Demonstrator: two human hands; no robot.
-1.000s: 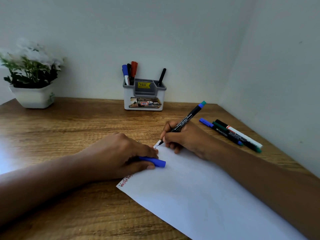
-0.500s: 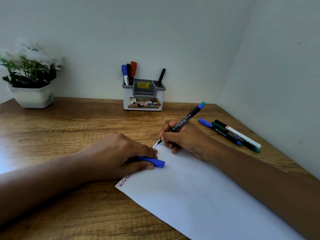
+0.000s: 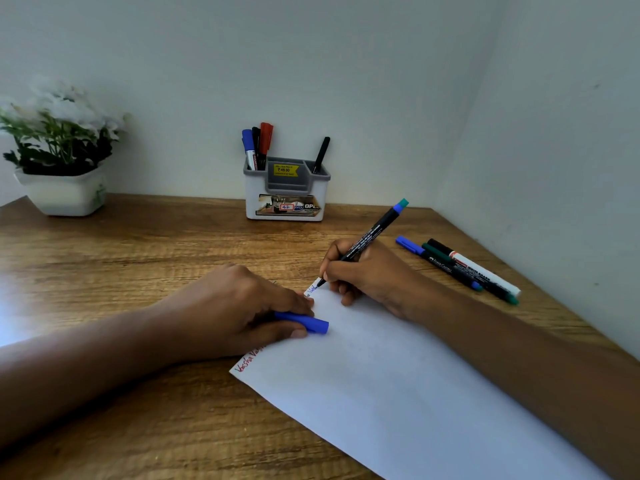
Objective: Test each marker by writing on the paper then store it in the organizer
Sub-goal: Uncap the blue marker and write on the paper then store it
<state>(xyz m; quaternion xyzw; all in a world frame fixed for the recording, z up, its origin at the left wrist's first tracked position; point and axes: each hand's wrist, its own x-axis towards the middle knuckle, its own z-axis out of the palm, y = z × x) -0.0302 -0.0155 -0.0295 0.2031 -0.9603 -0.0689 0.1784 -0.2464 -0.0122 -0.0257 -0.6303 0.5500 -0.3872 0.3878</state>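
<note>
A white paper [image 3: 398, 382] lies slanted on the wooden desk [image 3: 138, 258]. My right hand [image 3: 367, 275] grips a black marker [image 3: 367, 239] with a blue-green end, its tip touching the paper's far corner beside blue writing. My left hand [image 3: 239, 310] rests on the paper's left edge and holds a blue cap [image 3: 306, 322] between thumb and fingers. Red writing shows near the paper's left corner. The grey-white organizer [image 3: 285, 192] stands at the back wall with several markers in it.
Three loose markers [image 3: 460, 268] lie on the desk to the right, near the side wall. A potted plant [image 3: 59, 157] with white flowers stands at the back left. Walls close the desk at the back and right.
The marker tip has crept a little to the right along the paper's corner, leaving more blue writing. My left hand with the cap has stayed put.
</note>
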